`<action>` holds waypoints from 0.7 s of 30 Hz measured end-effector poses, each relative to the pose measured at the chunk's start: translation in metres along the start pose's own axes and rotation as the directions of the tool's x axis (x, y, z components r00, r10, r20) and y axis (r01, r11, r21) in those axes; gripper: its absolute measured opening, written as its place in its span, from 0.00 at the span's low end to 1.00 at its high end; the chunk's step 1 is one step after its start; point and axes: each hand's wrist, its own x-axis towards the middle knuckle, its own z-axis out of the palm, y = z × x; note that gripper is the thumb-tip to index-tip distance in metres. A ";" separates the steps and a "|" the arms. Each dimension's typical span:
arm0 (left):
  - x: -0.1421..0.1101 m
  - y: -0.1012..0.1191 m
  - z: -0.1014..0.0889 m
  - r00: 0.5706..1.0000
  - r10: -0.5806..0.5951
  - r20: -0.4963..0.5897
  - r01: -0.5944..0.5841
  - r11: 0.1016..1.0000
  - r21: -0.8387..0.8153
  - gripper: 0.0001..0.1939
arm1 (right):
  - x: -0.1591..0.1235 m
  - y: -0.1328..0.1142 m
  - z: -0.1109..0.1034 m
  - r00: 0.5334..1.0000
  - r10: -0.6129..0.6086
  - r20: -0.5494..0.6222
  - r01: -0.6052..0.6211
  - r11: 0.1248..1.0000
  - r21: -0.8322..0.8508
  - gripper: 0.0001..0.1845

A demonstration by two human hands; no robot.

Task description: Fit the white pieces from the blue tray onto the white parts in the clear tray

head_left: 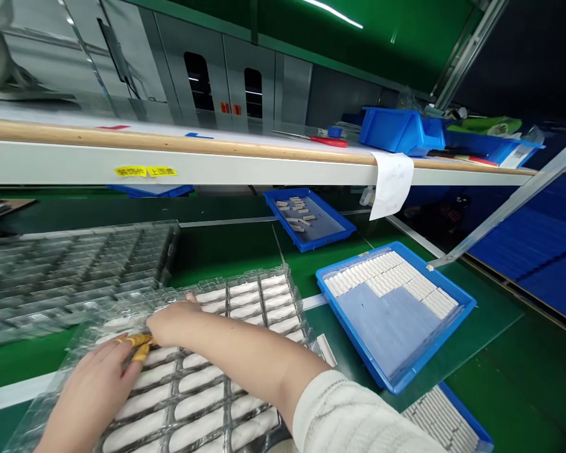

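Note:
A clear plastic blister tray (226,368) lies in front of me, its slots filled with white oblong pieces (201,401). My left hand (97,377) reaches over the tray's left part, with yellow finger covers (140,346) on its thumb and a finger, which are drawn together. My right hand (172,322) stretches across the tray and meets the left fingertips. Its fingers curl downward, mostly hidden behind the hand. Whatever lies between the two hands cannot be made out.
Stacked clear trays (75,270) stand at the back left. A blue tray of white pieces (327,283) sits at right, another (483,434) below it, and a third (344,229) further back. A shelf (264,167) with blue bins (391,131) crosses overhead; a slanted metal post (500,207) rises at right.

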 end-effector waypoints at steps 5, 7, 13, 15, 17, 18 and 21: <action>-0.005 0.010 -0.012 0.998 0.003 -0.070 -0.007 0.998 -0.062 0.10 | -0.017 -0.008 0.004 0.998 0.016 -0.059 -0.019 0.999 -0.046 0.09; -0.009 0.019 -0.020 0.991 0.006 -0.136 -0.024 0.991 -0.132 0.11 | -0.024 -0.013 0.012 0.995 0.007 -0.095 -0.015 0.996 -0.088 0.14; -0.018 0.025 -0.023 0.984 -0.137 -0.115 0.124 0.986 -0.116 0.12 | -0.029 -0.014 0.041 0.959 -0.095 -0.267 0.037 0.976 -0.216 0.14; -0.021 0.023 -0.021 0.978 -0.174 -0.112 0.161 0.980 -0.113 0.15 | -0.029 -0.013 0.045 0.934 -0.125 -0.334 0.047 0.971 -0.234 0.12; -0.023 0.023 -0.021 0.978 -0.183 -0.103 0.171 0.978 -0.120 0.13 | -0.031 -0.011 0.047 0.915 -0.153 -0.373 0.067 0.970 -0.233 0.13; -0.025 0.024 -0.020 0.979 -0.180 -0.095 0.167 0.978 -0.126 0.11 | -0.033 -0.010 0.048 0.911 -0.163 -0.379 0.080 0.971 -0.225 0.14; -0.027 0.024 -0.021 0.983 -0.165 -0.076 0.152 0.978 -0.146 0.03 | -0.036 -0.003 0.047 0.916 -0.185 -0.356 0.130 0.976 -0.173 0.12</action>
